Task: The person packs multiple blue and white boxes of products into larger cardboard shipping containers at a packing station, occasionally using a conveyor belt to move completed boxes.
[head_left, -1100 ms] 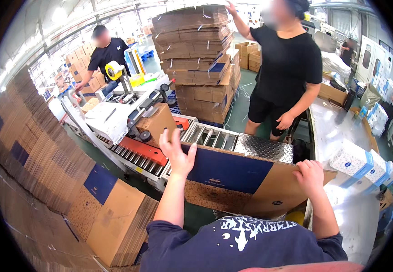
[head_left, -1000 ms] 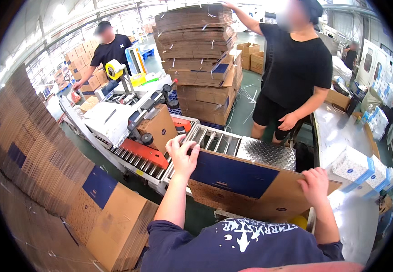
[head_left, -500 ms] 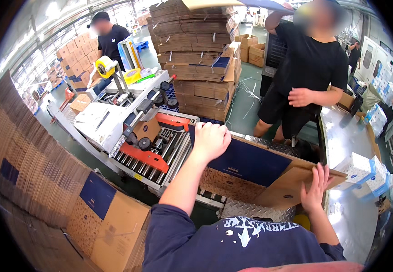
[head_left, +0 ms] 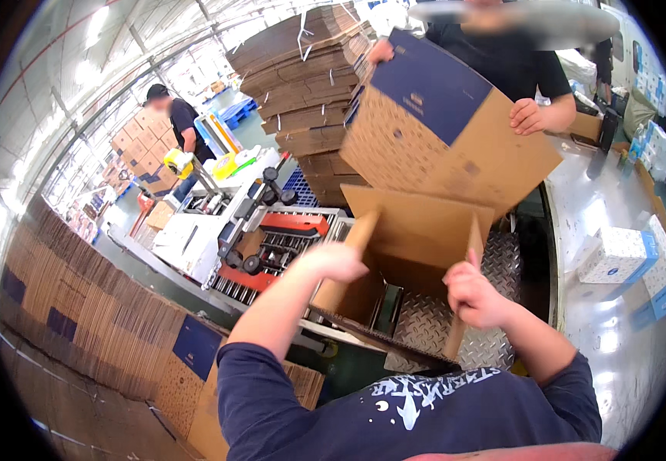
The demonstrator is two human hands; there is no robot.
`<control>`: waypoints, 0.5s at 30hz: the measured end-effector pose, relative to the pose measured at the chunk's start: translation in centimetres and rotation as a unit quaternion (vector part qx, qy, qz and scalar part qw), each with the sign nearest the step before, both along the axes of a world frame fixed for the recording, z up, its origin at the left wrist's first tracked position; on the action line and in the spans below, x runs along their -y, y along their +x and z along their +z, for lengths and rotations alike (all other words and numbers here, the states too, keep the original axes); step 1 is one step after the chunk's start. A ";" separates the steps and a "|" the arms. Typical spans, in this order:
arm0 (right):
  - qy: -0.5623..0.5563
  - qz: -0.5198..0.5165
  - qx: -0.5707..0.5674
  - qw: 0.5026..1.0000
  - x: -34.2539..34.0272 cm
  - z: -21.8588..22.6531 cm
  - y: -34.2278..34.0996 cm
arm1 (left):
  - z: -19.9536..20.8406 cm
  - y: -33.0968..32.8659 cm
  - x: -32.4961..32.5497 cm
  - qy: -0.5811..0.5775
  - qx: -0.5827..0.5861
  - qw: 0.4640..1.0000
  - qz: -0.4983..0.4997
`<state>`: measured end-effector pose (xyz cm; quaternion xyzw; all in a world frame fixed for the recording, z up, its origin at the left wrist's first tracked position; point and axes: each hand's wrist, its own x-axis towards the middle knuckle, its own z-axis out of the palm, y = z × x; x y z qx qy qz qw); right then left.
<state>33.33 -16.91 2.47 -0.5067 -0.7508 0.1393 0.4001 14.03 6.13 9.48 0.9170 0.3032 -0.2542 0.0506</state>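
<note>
An opened-out brown cardboard box stands upright between my hands, its top facing me and its flaps up. Through it I see the diamond-plate metal surface, so its bottom is open. My left hand is at the box's left flap, its fingers smeared by motion. My right hand is closed at the edge of the right flap, fingers curled. Just beyond the box, a co-worker's two hands hold a flat carton, brown with a dark blue panel.
A roller conveyor with a carton-taping machine lies to the left. Stacks of flat cartons rise at the far middle and near left. On the right, a metal table bears white-and-blue packages. Another person stands beyond the machine.
The flat carton in my hands is now opened into a box shape. The co-worker's raised carton has come down in front of them, and both their hands are on it.
</note>
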 end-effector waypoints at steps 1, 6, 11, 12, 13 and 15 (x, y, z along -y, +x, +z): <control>-0.012 0.029 -0.005 0.999 -1.4 -1.2 0.3 | -2.5 1.1 2.2 -0.057 -0.067 0.995 -0.054; 0.003 -0.081 0.026 0.996 -2.9 -4.3 1.0 | -3.1 -6.4 3.0 -0.393 0.009 0.915 -0.086; -0.268 -0.075 0.404 0.871 -3.2 -4.5 5.2 | -1.2 -2.0 5.4 -0.240 -0.070 0.959 -0.136; -0.373 -0.010 0.393 0.841 -4.9 -2.1 4.5 | -1.9 -1.2 4.0 -0.206 0.016 0.973 -0.106; -0.360 -0.011 0.353 0.863 -5.6 0.1 4.0 | -1.5 0.9 3.2 -0.140 0.049 0.986 -0.075; -0.173 -0.075 0.200 0.962 -7.9 3.4 4.5 | -5.3 1.9 3.8 0.100 0.085 0.989 -0.062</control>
